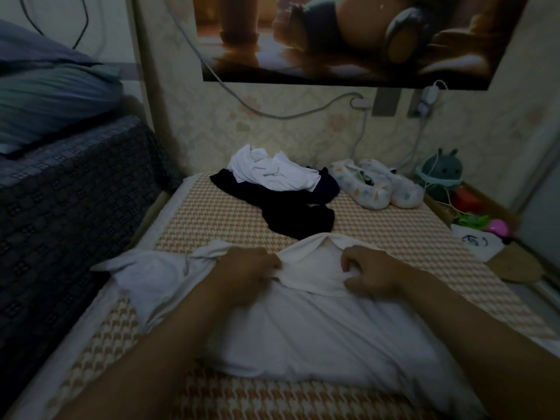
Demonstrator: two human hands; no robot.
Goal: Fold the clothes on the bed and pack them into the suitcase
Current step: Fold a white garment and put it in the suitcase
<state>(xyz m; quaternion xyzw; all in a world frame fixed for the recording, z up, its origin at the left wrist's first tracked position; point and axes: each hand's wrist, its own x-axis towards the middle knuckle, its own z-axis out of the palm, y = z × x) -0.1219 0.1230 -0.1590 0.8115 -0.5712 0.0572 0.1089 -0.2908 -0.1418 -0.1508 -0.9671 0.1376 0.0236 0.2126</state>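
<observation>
Your left hand [247,272] has its fingers curled tight, pinching the fabric at the left side of the collar [315,262] of a white shirt [303,331]. Your right hand [374,275] is curled the same way on the collar's right side, fingers and thumb bunching a fold of cloth between them. The two hands sit near each other with the collar stretched between them.

The shirt lies spread across the near part of the bed, under your forearms. Its collar end points away from you and one sleeve [142,268] is crumpled out to the left. It rests on a woven mat [400,234] with an orange-and-cream houndstooth pattern.

Farther up the mat, just beyond the collar, a dark garment [298,218] lies in a loose heap. A crumpled white garment [272,172] sits on top of its far end. Just to the right of these is a pair of pale patterned slippers [377,186], close to the wall.

A round green plush toy [441,172] stands in the right corner. A pillow [48,95] rests on a dark checked surface to your left, and a poster [348,37] hangs on the wall above.
</observation>
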